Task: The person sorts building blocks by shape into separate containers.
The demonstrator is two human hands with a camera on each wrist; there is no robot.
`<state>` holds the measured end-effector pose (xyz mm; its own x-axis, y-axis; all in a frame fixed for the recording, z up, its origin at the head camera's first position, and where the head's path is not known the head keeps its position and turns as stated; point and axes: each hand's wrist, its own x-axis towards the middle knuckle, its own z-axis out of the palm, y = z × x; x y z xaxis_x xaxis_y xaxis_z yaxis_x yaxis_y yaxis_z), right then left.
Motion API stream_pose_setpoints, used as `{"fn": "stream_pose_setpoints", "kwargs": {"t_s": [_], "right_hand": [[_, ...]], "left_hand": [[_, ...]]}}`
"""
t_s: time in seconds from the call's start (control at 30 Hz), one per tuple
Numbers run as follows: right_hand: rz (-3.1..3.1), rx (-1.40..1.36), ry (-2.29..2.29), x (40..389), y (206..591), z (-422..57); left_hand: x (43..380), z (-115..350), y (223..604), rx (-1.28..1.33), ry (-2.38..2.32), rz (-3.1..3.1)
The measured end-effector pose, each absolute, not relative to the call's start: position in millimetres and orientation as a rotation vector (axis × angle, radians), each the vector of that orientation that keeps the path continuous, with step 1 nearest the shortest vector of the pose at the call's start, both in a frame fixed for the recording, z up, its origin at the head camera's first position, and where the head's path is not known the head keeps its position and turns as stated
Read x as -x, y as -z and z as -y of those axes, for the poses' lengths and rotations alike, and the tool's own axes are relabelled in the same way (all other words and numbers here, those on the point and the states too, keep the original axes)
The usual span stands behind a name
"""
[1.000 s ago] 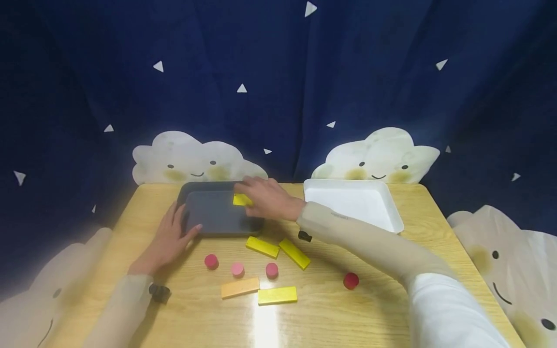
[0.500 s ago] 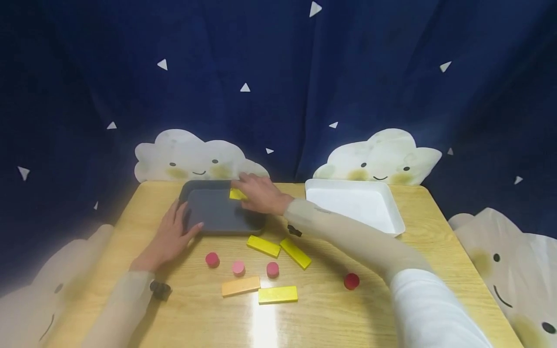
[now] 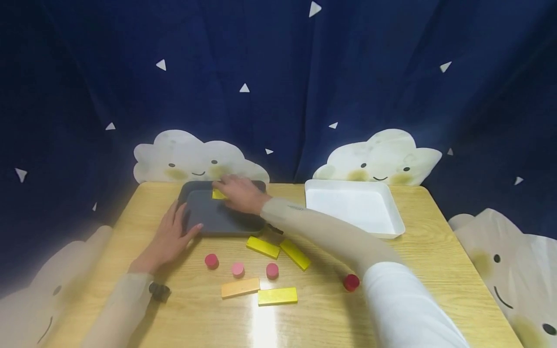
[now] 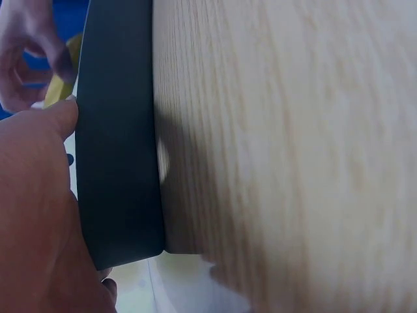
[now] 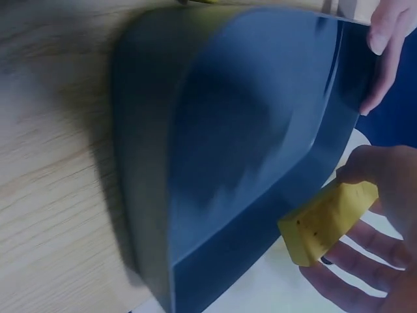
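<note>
My right hand (image 3: 241, 193) holds a yellow rectangular block (image 5: 332, 218) over the back part of the dark grey tray (image 3: 217, 231). In the right wrist view the thumb is on one side of the block and the fingers on the other. My left hand (image 3: 167, 239) rests at the tray's left side, fingers along the rim and thumb at the front left corner. From the left wrist, the tray's outer wall (image 4: 120, 130) shows beside that hand, with the yellow block (image 4: 60, 91) beyond. Most of the block is hidden by the right hand in the head view.
A white tray (image 3: 393, 212) stands at the back right. On the wooden table lie yellow blocks (image 3: 263, 247), an orange block (image 3: 240, 287) and several round pieces, among them a pink one (image 3: 238, 269) and a red one (image 3: 351, 282). A dark blue curtain (image 3: 278, 72) hangs behind.
My right hand has moved left over the dark grey tray, carrying the yellow block. The left hand stays at the tray's left side.
</note>
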<state>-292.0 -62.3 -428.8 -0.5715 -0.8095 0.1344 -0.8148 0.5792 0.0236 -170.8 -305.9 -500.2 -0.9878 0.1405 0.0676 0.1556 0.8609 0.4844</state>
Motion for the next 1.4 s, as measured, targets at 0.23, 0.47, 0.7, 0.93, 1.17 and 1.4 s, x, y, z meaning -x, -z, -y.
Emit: {"fn": "stream_pose_setpoints", "kwargs": {"t_s": [0.23,0.47,0.7,0.93,1.17,1.4], "right_hand": [[2.656,-1.380,-0.003,298,438,84],[2.675,-1.357,0.125,303,446,98],[2.678,-1.313,0.202,308,453,109],[2.686,-1.280,0.243,312,461,115],[2.692,-1.285,0.266,315,465,118],[2.701,-1.272,0.305,318,469,122]], "left_hand": [[172,306,502,0.245,0.783,2.998],[172,307,503,0.238,0.777,3.021],[172,308,503,0.242,0.777,3.017],[172,307,502,0.238,0.783,3.017],[171,308,500,0.218,0.767,3.045],[170,308,500,0.212,0.766,3.046]]}}
